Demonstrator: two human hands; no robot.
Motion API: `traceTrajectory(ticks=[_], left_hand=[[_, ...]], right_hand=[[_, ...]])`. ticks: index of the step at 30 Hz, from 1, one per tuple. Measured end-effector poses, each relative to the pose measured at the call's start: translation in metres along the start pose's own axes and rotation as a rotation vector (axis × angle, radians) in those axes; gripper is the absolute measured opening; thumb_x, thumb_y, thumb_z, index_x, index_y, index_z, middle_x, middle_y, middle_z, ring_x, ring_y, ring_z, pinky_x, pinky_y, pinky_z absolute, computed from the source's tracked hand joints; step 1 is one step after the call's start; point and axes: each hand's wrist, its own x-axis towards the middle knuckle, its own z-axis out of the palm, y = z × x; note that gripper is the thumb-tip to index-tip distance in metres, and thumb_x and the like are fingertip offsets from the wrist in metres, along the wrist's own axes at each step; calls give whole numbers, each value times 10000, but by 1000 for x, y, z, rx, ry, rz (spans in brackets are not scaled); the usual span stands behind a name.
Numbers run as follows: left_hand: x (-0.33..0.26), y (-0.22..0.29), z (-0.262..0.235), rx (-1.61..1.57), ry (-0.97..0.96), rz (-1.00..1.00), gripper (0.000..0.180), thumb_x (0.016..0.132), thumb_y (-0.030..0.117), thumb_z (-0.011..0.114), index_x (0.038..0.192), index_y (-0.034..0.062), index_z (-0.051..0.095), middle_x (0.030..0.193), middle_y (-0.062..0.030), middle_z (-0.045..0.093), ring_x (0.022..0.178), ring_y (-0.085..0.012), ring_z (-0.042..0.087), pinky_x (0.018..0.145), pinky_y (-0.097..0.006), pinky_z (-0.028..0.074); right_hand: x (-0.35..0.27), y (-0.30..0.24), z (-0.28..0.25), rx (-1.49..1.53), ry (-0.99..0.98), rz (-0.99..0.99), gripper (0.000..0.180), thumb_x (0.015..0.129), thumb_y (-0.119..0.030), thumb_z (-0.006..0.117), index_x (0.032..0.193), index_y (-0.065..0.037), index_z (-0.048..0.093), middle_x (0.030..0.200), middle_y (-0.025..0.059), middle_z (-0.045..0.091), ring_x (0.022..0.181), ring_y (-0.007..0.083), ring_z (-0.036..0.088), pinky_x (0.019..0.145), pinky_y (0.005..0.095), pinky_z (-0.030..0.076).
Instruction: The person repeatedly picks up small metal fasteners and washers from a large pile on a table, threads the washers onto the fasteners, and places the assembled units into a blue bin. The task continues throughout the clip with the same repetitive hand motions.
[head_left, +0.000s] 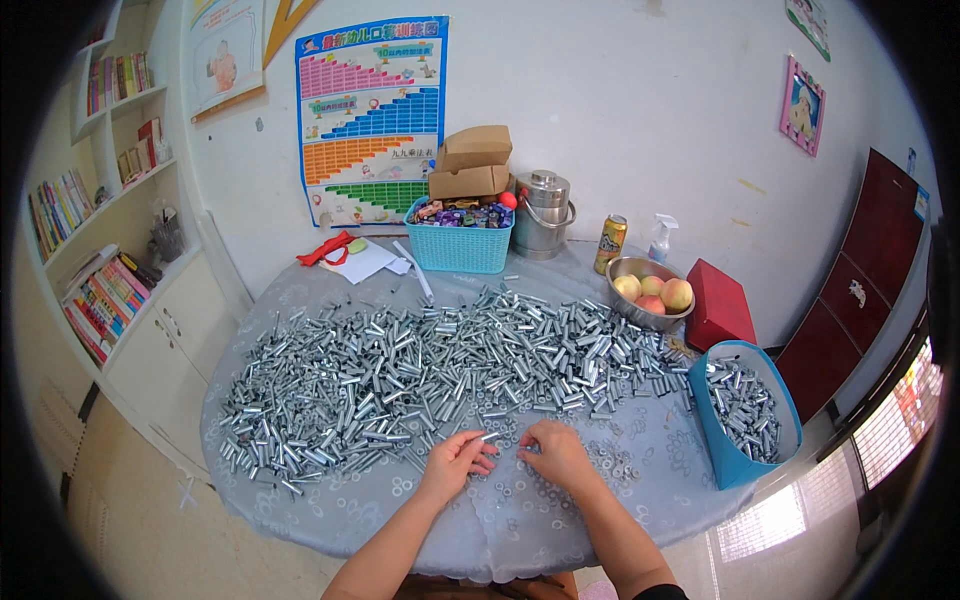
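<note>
My left hand [457,466] is closed round a short silver metal bolt [490,436], which sticks out past the fingertips toward my right hand. My right hand [553,452] has its fingers pinched together just beside it; whatever is between them is too small to make out. Beyond both hands spreads a broad heap of similar silver bolts and tube-like metal pieces [400,370]. Small loose nuts and washers [612,462] lie scattered under and around my right hand. The two hands are close but apart.
At the right edge stands a blue bin [728,440] of metal pieces. Behind it are a red box [718,305], a steel bowl [655,318] of fruit and a can [610,245]. A turquoise basket [458,250] and a steel canister [541,215] stand along the wall.
</note>
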Motion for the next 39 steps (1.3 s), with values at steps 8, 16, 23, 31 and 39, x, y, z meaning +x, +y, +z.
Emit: traceTrajectory(ticks=[8, 16, 23, 31, 39], left_hand=[[-2, 6, 1, -8, -5, -44, 279, 952, 106, 458, 1183, -45, 497, 971, -163, 641, 726, -180, 631, 623, -275, 539], [-2, 10, 1, 21, -84, -114, 253, 957, 107, 444, 1146, -42, 524, 941, -168, 643, 666, -159, 614, 592, -279, 548], [-3, 12, 0, -81, -93, -187, 264, 959, 139, 450, 1103, -66, 533, 916, -183, 643, 655, -166, 611, 586, -291, 549], [-3, 15, -3, -190, -94, -244, 287, 958, 195, 464, 1051, -63, 547, 924, -196, 641, 656, -180, 615, 588, -302, 544], [-5, 20, -3, -230, -143, -250, 278, 955, 205, 470, 1021, -51, 556, 916, -188, 638, 662, -179, 619, 586, -299, 545]], right_hand=[[3, -13, -6, 403, -105, 452, 141, 769, -133, 717, 851, -48, 641, 792, 19, 638, 689, 102, 578, 640, 244, 464], [6, -1, 8, 1064, -51, 402, 122, 839, -79, 662, 925, -6, 615, 863, 19, 637, 796, 74, 581, 727, 209, 469], [5, -13, 4, 870, -4, 391, 149, 830, -102, 674, 945, -10, 656, 874, 24, 645, 793, 88, 585, 720, 223, 468], [6, -20, 3, 685, 58, 257, 153, 816, -125, 681, 931, -24, 691, 874, 56, 654, 800, 128, 591, 723, 245, 467], [3, -10, 19, 577, -43, 93, 183, 821, -95, 671, 990, -25, 685, 868, 54, 650, 803, 114, 576, 720, 241, 457]])
